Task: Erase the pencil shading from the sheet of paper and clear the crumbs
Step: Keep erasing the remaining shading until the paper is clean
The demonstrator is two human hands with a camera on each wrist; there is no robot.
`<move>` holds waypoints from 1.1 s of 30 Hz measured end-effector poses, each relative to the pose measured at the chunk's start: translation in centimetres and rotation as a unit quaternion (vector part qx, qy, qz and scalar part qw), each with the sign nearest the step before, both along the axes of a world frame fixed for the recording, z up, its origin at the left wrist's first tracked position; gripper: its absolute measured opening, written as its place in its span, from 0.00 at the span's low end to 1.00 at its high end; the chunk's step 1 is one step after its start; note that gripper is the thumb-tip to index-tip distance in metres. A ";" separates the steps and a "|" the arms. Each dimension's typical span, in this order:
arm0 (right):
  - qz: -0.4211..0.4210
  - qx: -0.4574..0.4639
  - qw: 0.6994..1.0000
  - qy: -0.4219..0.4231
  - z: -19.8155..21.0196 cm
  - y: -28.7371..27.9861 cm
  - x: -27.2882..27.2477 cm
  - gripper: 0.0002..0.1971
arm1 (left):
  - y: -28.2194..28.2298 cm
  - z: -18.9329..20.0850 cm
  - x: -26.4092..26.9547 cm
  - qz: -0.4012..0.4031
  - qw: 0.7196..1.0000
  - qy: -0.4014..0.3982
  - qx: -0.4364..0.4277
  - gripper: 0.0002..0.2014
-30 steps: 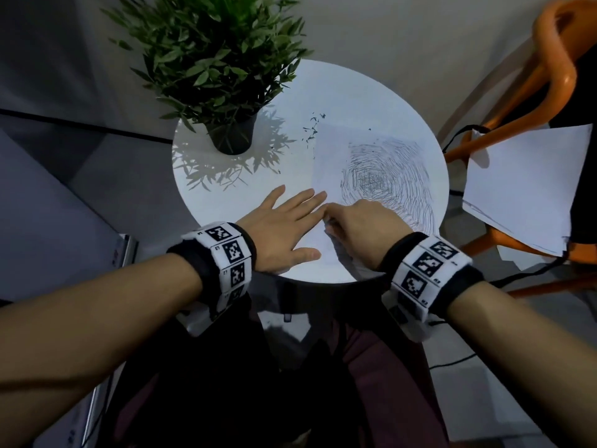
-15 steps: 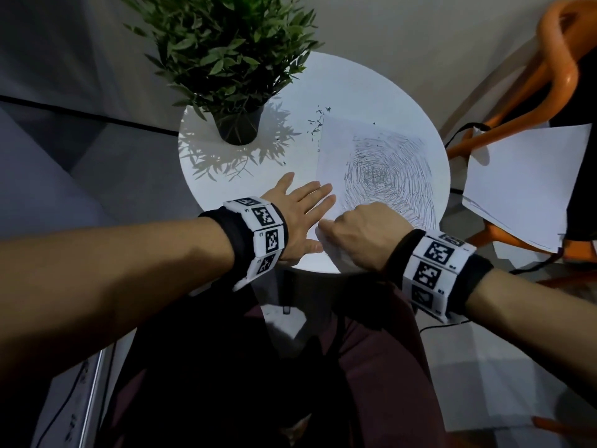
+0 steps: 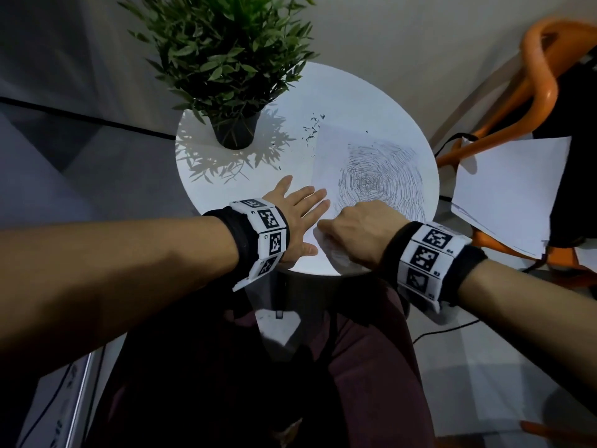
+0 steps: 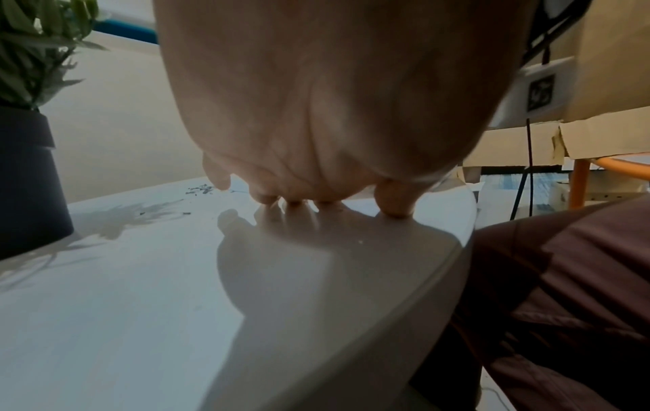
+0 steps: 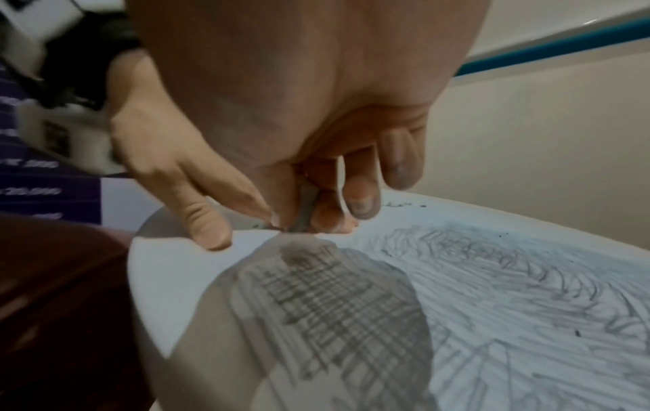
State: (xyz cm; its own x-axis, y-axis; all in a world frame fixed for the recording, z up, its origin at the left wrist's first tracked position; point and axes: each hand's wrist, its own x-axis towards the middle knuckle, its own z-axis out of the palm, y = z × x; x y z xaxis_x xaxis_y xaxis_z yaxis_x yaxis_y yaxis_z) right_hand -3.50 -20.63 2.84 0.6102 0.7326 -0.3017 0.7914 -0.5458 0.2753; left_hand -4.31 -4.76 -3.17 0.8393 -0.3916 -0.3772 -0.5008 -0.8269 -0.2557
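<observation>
Since the sheet of paper (image 3: 326, 163) is thin, limp and slides easily on the bench (image 3: 371, 101), I'd hold it down flat at its near-left edge: the left hand (image 3: 295, 218) lies open, fingers straight, just left of that edge. The right hand (image 3: 352, 231) sits on the sheet's near corner, grip pinched on a small grey eraser (image 5: 305, 211). The eraser is mostly hidden by fingers, and the crumbs (image 3: 311, 130) beyond the sheet's far-left corner are too small to count.
</observation>
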 end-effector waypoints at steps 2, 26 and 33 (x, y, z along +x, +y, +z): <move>-0.015 0.022 1.000 -0.016 -0.4 0.1 0.7 0.16 | -0.1 0.0 0.0 0.003 1.000 -0.002 -0.002 0.41; -0.459 0.506 0.515 0.517 -2.7 -2.8 -0.1 0.12 | 0.1 0.0 0.0 0.010 0.999 0.023 -0.022 0.41; -0.417 0.730 0.393 0.373 -3.8 -2.8 1.6 0.11 | 0.2 0.3 0.1 0.006 0.999 0.030 -0.014 0.42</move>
